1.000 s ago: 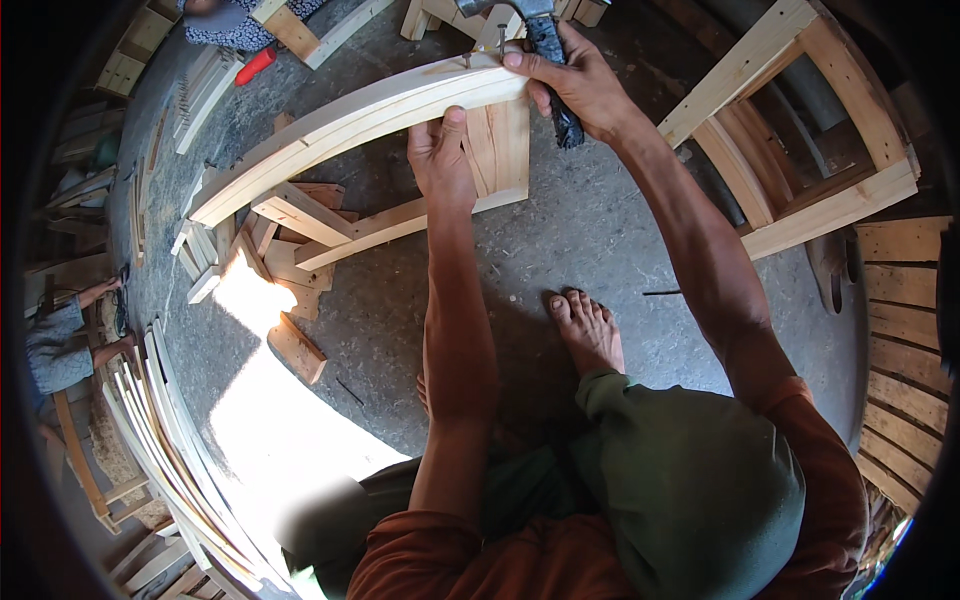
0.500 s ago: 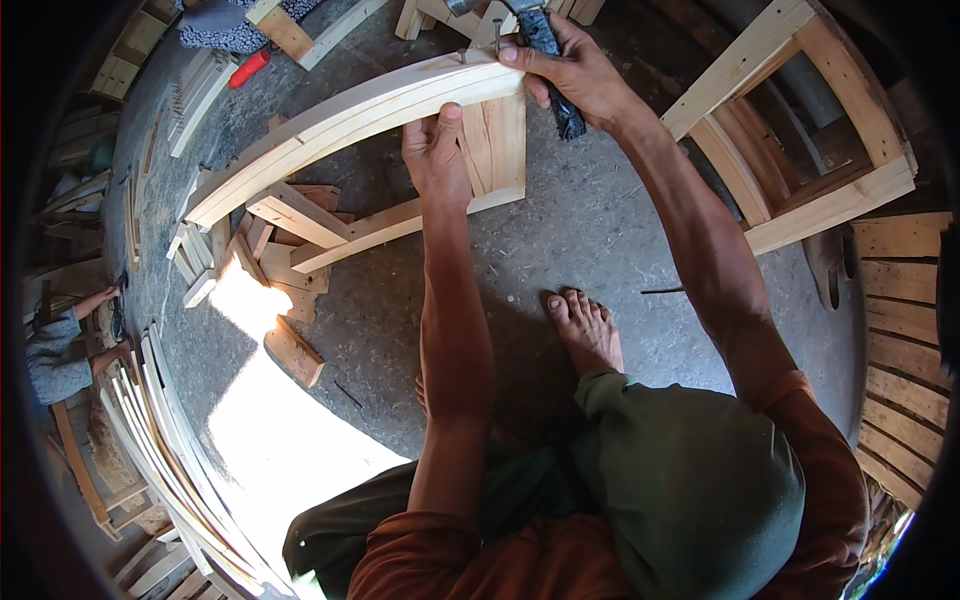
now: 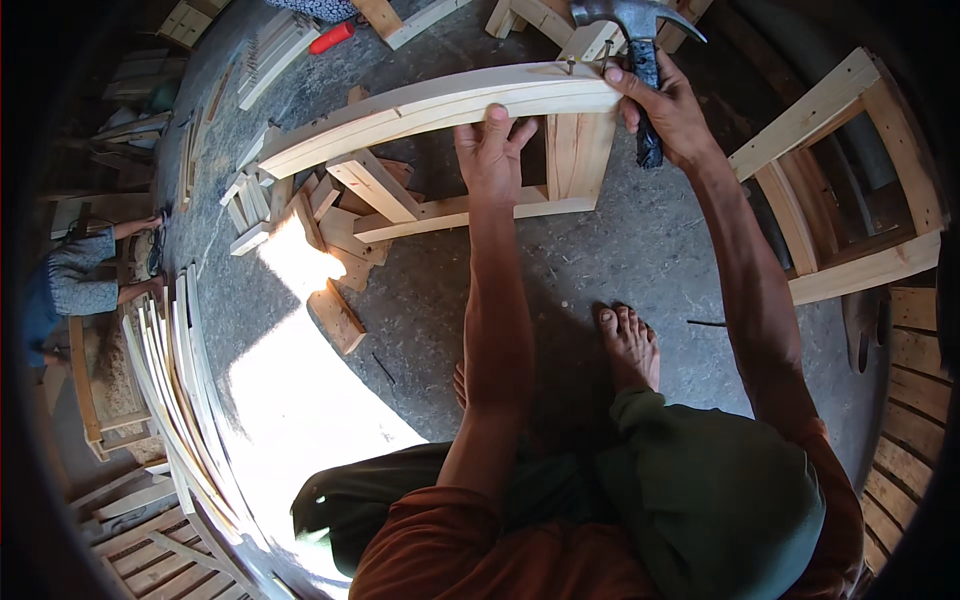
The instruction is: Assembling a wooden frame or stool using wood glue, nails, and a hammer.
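A pale wooden frame (image 3: pixel 578 165) stands on the floor ahead of me, its long top board (image 3: pixel 440 105) running left to right. My left hand (image 3: pixel 490 160) holds this board near its middle, thumb on the near face and the other fingers partly hidden beneath it. In my right hand (image 3: pixel 672 112) is a claw hammer (image 3: pixel 648 70) with a dark wrapped handle, its metal head upward. That hand's thumb and fingertips also touch the board's right end. One nail (image 3: pixel 607 50) stands upright beside the thumb; a second nail (image 3: pixel 571 66) pokes up a little to its left.
Wood offcuts (image 3: pixel 338 318) lie left of the frame. Another wooden frame (image 3: pixel 835 270) stands at right. Long thin strips (image 3: pixel 180 390) and a co-worker's sleeve (image 3: pixel 85 275) are at far left. A red object (image 3: pixel 331 38) lies beyond, and my bare foot (image 3: pixel 630 345) rests on the concrete.
The whole view has shifted, so things sit further right and the hammer's head shows more fully. The left hand's fingers look more spread under the board. Both hands stay at the board.
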Demonstrator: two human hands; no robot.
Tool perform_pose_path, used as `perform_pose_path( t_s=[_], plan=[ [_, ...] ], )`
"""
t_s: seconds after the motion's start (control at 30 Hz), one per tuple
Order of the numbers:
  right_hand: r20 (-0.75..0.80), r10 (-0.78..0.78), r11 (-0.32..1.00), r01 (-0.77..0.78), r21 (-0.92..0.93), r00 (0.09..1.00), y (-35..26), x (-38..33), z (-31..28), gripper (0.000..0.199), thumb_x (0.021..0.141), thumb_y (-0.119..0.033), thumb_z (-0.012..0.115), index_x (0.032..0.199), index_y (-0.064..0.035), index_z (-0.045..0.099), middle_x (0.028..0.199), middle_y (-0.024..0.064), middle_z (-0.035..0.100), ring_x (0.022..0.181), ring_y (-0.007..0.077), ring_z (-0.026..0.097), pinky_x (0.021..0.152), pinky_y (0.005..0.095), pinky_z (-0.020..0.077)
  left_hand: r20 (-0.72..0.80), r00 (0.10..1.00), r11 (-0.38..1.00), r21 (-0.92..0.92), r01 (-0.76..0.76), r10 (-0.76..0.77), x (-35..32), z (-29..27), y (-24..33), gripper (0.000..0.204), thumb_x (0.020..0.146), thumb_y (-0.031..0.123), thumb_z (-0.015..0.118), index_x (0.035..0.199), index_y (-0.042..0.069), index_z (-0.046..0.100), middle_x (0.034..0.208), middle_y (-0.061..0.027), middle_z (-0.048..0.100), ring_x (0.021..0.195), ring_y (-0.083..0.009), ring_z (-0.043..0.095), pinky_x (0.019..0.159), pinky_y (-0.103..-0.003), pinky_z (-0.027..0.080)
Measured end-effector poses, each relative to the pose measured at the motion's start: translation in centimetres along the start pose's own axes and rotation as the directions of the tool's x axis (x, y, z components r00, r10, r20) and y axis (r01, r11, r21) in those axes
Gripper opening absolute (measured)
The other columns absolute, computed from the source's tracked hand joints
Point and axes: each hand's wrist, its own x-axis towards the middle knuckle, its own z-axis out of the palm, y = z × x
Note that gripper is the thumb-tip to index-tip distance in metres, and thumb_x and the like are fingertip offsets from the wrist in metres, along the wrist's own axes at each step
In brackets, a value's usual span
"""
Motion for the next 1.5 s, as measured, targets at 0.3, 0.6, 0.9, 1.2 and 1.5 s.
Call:
perform_pose_path(
  t_s=[0.3, 0.6, 0.9, 1.2, 1.5],
  plan=[
    [-0.072, 0.038, 0.997, -0.033, 0.074, 0.997, -0.1, -0.2, 0.3, 0.028, 0.090, -0.024, 0.079, 0.105, -0.0060, 0.063, 0.062, -0.0014, 0.056, 0.051, 0.0067, 0.050, 0.048, 0.0243, 0.0411, -0.363, 0.929, 0.995, 0.084, -0.050, 0.077, -0.6, -3.9, 9.3, 0.068, 0.098, 0.047, 0.062, 0.146, 0.005, 0.038, 0.140, -0.0149, 0.052, 0.129, -0.0303, 0.053, 0.105, -0.057, 0.048],
    [-0.047, 0.047, 0.993, -0.041, 0.108, 0.998, -0.7, -0.9, 0.5, 0.031, 0.089, -0.022, 0.079, 0.108, -0.0057, 0.061, 0.071, -0.0015, 0.058, 0.053, 0.0067, 0.050, 0.049, 0.0245, 0.0421, -0.064, 0.979, 0.670, 0.737, -0.084, 0.194, -0.9, -12.5, 15.3, 0.051, 0.104, 0.027, 0.055, 0.146, 0.002, 0.044, 0.134, -0.0139, 0.058, 0.117, -0.0217, 0.057, 0.102, -0.036, 0.044],
    [-0.071, 0.053, 0.992, -0.045, 0.115, 0.996, -0.7, -1.4, 0.7, 0.027, 0.092, -0.021, 0.076, 0.107, -0.0065, 0.059, 0.072, -0.0014, 0.057, 0.052, 0.0061, 0.050, 0.047, 0.0235, 0.0433, -0.035, 0.986, 0.945, 0.295, -0.144, 0.162, 1.2, -15.4, 14.5, 0.049, 0.100, 0.018, 0.063, 0.145, 0.005, 0.048, 0.131, -0.0038, 0.060, 0.121, -0.0187, 0.055, 0.108, -0.037, 0.041],
    [-0.084, 0.043, 0.988, -0.030, 0.150, 0.996, -0.4, -1.4, 0.7, 0.032, 0.090, -0.021, 0.078, 0.110, -0.0059, 0.059, 0.074, -0.0005, 0.058, 0.053, 0.0075, 0.051, 0.049, 0.0253, 0.0446, -0.022, 0.985, 0.938, 0.310, -0.157, 0.172, 2.8, -14.8, 15.1, 0.047, 0.102, 0.019, 0.059, 0.145, 0.005, 0.046, 0.139, -0.0055, 0.056, 0.127, -0.0210, 0.051, 0.111, -0.039, 0.039],
    [-0.107, 0.018, 0.989, -0.001, 0.151, 0.994, -0.4, -1.6, 1.0, 0.028, 0.091, -0.020, 0.076, 0.110, -0.0062, 0.060, 0.070, -0.0011, 0.059, 0.051, 0.0069, 0.051, 0.048, 0.0246, 0.0442, 0.009, 0.979, 0.927, 0.321, -0.194, 0.201, 2.8, -14.8, 15.5, 0.053, 0.097, 0.021, 0.062, 0.144, 0.003, 0.045, 0.140, -0.0084, 0.054, 0.131, -0.0243, 0.048, 0.115, -0.041, 0.033]
  ],
)
